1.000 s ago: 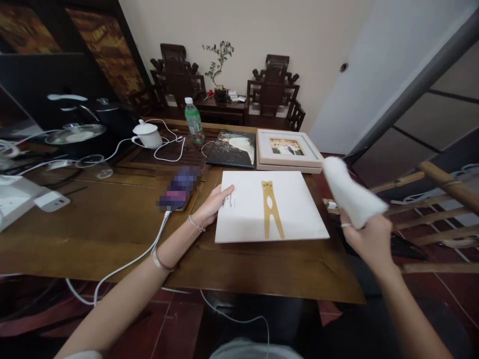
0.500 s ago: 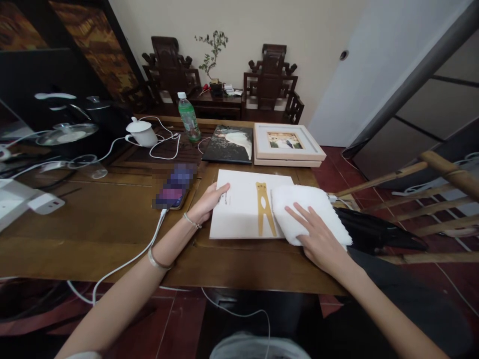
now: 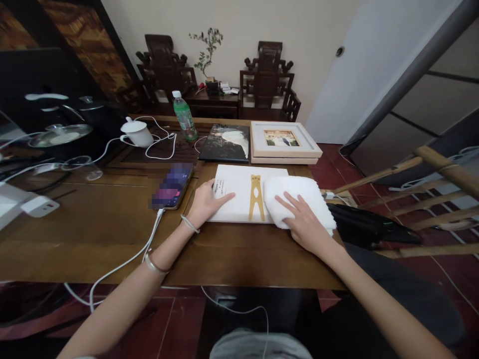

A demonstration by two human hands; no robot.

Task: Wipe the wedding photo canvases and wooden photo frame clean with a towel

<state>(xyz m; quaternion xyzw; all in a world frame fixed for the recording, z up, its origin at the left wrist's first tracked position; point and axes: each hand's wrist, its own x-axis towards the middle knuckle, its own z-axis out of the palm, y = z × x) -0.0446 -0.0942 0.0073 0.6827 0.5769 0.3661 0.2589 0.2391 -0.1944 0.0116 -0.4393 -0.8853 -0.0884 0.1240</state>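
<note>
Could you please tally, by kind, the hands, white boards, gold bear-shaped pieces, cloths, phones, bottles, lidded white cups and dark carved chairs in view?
Left hand and right hand: 2
White board: 1
Gold bear-shaped piece: 1
Cloth: 1
Phone: 1
Bottle: 1
Lidded white cup: 1
Dark carved chairs: 2
Total: 10

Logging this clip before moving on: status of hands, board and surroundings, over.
Left hand at left edge of board, thumb on top. Right hand spread on white cloth over board's right side. Picture frame beyond.
</note>
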